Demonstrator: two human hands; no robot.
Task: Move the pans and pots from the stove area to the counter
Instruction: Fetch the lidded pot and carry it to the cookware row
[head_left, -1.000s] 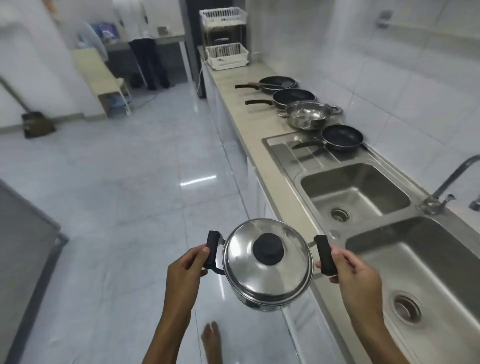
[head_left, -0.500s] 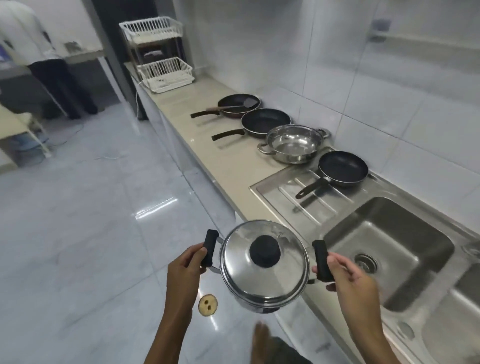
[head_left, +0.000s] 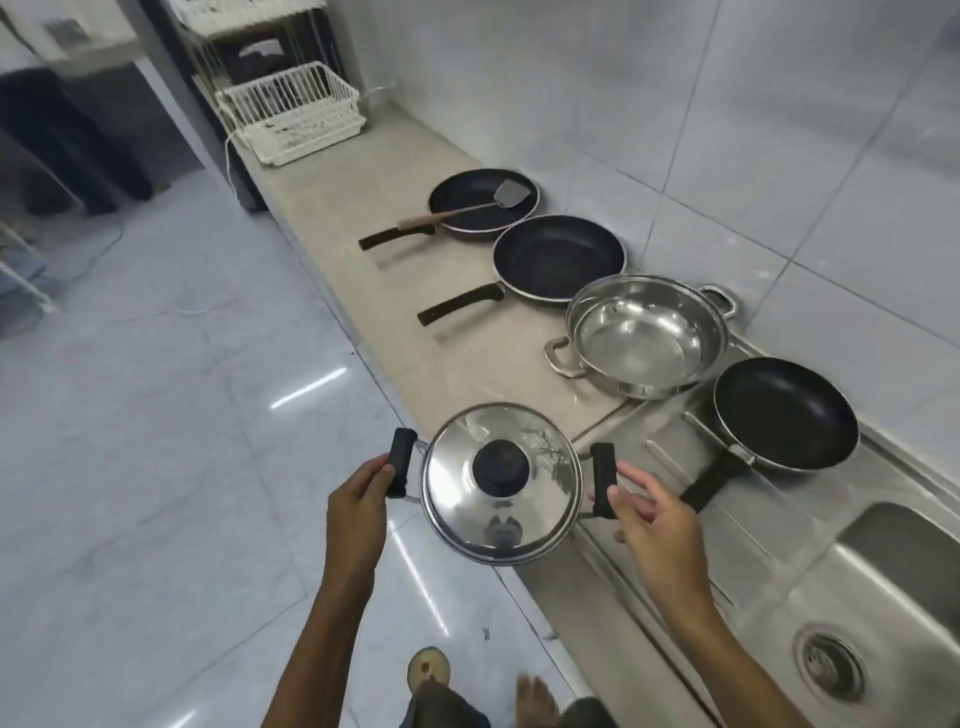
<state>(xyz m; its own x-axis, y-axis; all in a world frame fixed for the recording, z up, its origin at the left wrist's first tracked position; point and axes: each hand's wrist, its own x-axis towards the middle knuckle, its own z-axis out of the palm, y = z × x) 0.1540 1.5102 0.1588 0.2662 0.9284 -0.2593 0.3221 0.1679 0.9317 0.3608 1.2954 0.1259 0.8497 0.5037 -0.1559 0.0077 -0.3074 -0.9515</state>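
Note:
I carry a lidded steel pot (head_left: 501, 483) with a black knob, held in the air at the counter's front edge. My left hand (head_left: 358, 506) grips its left black handle and my right hand (head_left: 657, 525) grips its right black handle. On the beige counter (head_left: 363, 208) lie a black frying pan with a spatula (head_left: 483, 205), a second black frying pan (head_left: 558, 257) and an open steel pot (head_left: 647, 335). A third black frying pan (head_left: 784, 413) rests on the sink's draining board.
A steel sink (head_left: 883, 597) with a drain lies at the right. A white wire dish rack (head_left: 291, 117) stands at the counter's far end. Tiled wall runs behind the counter. Glossy tiled floor spreads to the left, with my bare feet below. A person stands far left.
I have walked along the counter with the pot in both hands. The row of pans is now much closer, and the sink has slid to the right.

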